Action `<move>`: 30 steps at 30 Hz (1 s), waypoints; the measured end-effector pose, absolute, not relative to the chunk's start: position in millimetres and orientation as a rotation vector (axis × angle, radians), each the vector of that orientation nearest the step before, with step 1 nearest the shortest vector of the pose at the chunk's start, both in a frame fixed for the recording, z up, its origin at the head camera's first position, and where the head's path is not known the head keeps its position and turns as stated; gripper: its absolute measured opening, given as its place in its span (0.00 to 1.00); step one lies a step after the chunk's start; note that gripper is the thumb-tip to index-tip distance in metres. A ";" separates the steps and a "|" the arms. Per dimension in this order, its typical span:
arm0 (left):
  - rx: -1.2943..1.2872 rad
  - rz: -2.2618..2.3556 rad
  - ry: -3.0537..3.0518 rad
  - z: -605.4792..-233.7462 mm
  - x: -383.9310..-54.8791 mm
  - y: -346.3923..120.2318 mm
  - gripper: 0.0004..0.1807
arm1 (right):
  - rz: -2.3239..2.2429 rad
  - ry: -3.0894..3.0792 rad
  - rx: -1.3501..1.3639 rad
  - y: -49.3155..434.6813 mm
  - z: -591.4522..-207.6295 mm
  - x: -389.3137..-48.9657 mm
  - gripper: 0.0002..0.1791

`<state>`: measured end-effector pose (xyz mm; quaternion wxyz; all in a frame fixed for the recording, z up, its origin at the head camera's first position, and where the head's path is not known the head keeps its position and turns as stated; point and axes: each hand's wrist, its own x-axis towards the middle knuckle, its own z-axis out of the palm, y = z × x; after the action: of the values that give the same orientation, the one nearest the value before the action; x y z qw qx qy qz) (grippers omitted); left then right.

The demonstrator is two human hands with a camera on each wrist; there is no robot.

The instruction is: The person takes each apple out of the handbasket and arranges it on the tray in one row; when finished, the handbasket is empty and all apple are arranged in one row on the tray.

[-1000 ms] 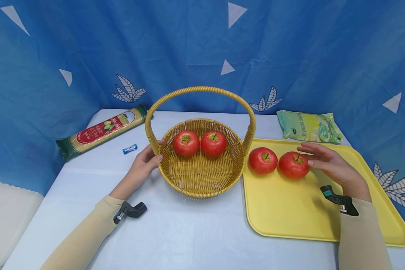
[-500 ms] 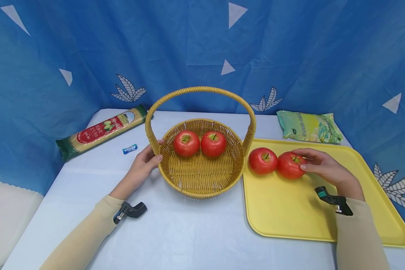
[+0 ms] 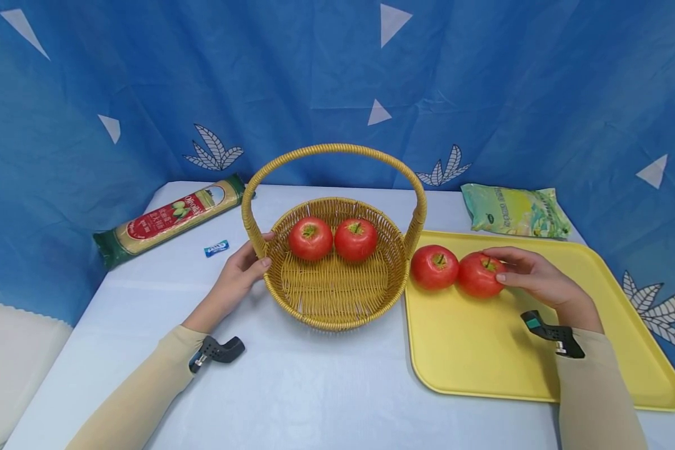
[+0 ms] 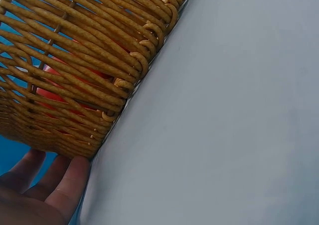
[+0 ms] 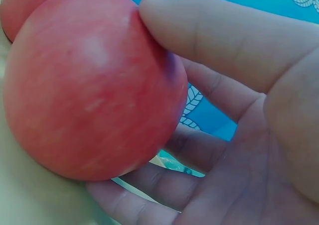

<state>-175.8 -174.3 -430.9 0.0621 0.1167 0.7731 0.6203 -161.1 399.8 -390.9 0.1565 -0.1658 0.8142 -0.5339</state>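
Observation:
My left hand [image 3: 237,275] holds the left side of a wicker basket [image 3: 337,303], thumb in front of the handle's base and fingers partly hidden behind it. In the left wrist view, fingertips [image 4: 70,182] touch the woven wall. Two red apples [image 3: 310,239] sit side by side in the back half of the basket. On the yellow tray [image 3: 484,356], my right hand [image 3: 542,281] grips the right-hand apple [image 3: 478,276], thumb on the near side and fingers curled round the far side. That apple touches another apple [image 3: 434,267] beside the basket.
A pack of spaghetti [image 3: 171,219] lies at the back left, with a small blue packet [image 3: 216,248] near it. Behind the tray is a green and yellow bag [image 3: 514,211]. A blue curtain [image 3: 315,94] hangs along the table's back.
My right hand has moved left and taken hold of the right-hand apple. Both apples on the tray have shifted slightly left. The left hand and basket stay put.

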 end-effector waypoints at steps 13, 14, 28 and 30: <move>0.340 1.866 2.339 -429.5 -175.9 -174.1 0.30 | -1.523 2.338 -0.475 404.1 -388.1 -159.0 0.28; 0.340 1.868 2.338 -429.6 -175.9 -174.2 0.30 | -1.528 2.333 -0.487 404.1 -388.1 -159.2 0.28; 0.352 1.902 2.321 -430.4 -175.3 -174.0 0.30 | -1.772 2.506 -0.526 385.2 -348.7 -142.3 0.28; 0.351 1.902 2.319 -431.2 -175.7 -174.0 0.30 | -1.787 2.521 -0.562 373.2 -337.8 -136.9 0.28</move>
<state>-175.7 -174.0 -431.2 0.0609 0.1160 0.7664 0.6288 -136.9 373.2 -337.8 0.0006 -0.1789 0.8027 -0.5689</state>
